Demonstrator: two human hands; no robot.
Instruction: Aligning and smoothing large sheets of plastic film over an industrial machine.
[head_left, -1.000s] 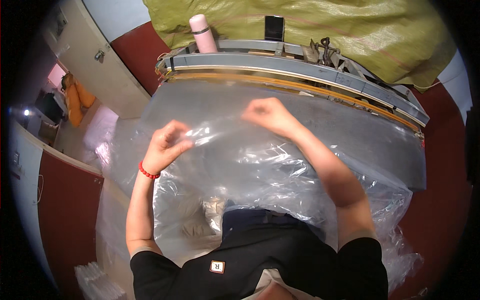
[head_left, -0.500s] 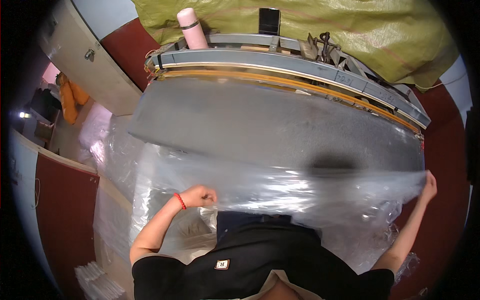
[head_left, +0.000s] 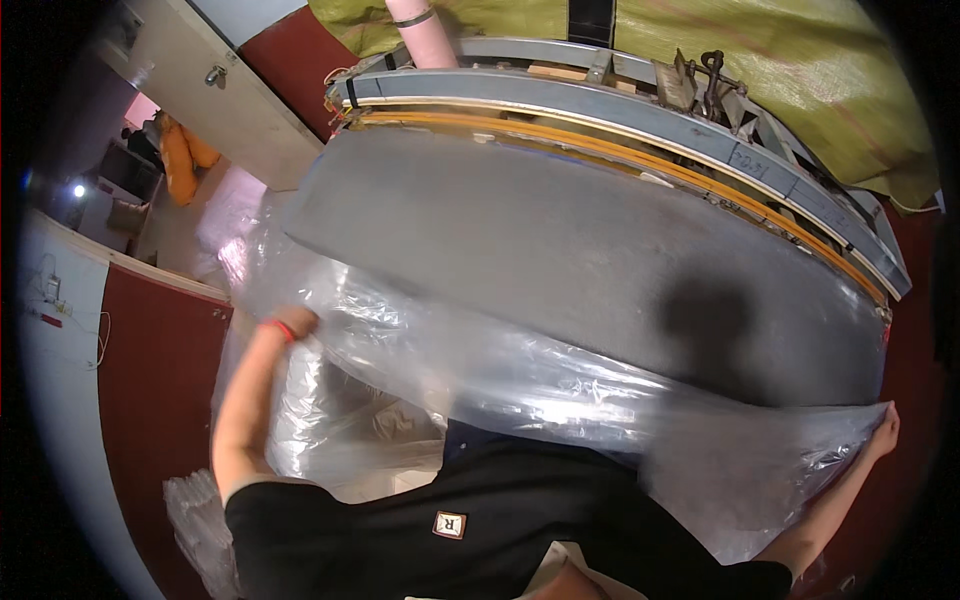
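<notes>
A sheet of clear plastic film [head_left: 560, 385] stretches across in front of me, over the near edge of a machine's long flat grey surface [head_left: 520, 240]. At the left, my left hand [head_left: 297, 320], with a red bracelet at the wrist, is closed on the film's edge; its fingers are slightly smeared by motion. Out at the far right, my right hand [head_left: 885, 430] pinches the film's right corner beside the end of the grey surface. Between the hands the film is wrinkled and shiny, hanging down in front of my body.
A grey metal frame [head_left: 560, 95] with orange strips [head_left: 600, 145] runs along the back. On it are a pink bottle [head_left: 425, 35] and a dark metal clamp [head_left: 712, 85]. Green woven sheeting [head_left: 780, 90] hangs behind. A door [head_left: 215, 90] stands at the left; folded plastic [head_left: 200, 525] lies lower left.
My left hand has moved left and farther away, spreading the film leftward. My right hand has moved slightly right and nearer, still on the corner. The whole view has shifted a little.
</notes>
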